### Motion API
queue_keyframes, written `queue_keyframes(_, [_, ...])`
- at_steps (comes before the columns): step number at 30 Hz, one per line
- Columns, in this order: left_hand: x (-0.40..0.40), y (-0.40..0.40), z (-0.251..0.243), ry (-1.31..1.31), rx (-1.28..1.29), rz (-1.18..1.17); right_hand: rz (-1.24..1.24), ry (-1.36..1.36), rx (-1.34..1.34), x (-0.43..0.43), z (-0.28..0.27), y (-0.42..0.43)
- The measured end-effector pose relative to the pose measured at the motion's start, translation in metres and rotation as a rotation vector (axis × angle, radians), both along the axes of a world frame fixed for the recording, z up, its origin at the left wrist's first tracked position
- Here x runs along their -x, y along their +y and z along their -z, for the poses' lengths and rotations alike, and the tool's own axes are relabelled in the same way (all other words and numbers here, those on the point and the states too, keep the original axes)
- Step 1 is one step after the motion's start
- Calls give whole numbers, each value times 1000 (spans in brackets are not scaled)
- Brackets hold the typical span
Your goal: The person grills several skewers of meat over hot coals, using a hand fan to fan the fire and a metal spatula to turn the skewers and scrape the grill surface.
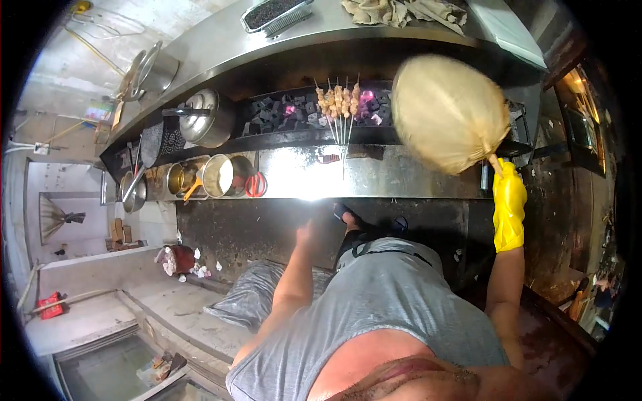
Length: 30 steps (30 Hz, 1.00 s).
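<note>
My right hand (509, 200), in a yellow rubber glove, grips the handle of a palm-leaf fan (449, 113). Slight blur softens the fan's edge, and its leaf hangs over the right end of the charcoal grill. Several meat skewers (339, 100) lie side by side across the grill trough, their metal ends pointing towards me. Beneath and beside them are charcoal pieces (273, 111), a few glowing pink. My bare left hand (307, 228) is low by the counter's front edge, where glare washes out its fingers; I cannot see whether it holds anything.
A lidded metal pot (206, 120) stands at the trough's left end. Along the front ledge (401, 175) are a metal cup (218, 175), a brush with an orange handle (193, 188) and red-handled scissors (256, 185). A foil tray (276, 17) and cloths (381, 11) lie on the back shelf.
</note>
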State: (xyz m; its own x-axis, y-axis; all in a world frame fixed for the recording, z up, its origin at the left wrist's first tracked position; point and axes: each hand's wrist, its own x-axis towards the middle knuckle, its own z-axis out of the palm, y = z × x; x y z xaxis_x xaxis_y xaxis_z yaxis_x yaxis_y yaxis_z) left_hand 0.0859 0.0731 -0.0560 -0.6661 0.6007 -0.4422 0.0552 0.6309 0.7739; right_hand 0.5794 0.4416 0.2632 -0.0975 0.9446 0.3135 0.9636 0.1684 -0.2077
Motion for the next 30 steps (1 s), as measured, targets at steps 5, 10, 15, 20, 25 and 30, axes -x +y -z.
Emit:
queue_keyframes(5, [-2,-62,46,108,136,184,139,338,-49,20,-11,-10])
queue_keyframes(10, [-26,-48,4,-106,285,-102,-126,-123,69,24,-8,-11])
queue_keyframes(15, [-29,-16,-32,43,214,136,-80,531,-208,31,-5,-17])
queue_keyframes(20, [-44,28,-94,-54,172,41,-101,-126,-26,16,-5,-12])
queue_keyframes(25, [-26,-7,-57,-61,276,59,18,590,-29,32,-22,-17])
queue_keyframes(30, [-27,-19,-38,-34,293,89,-46,-9,95,12,3,-13])
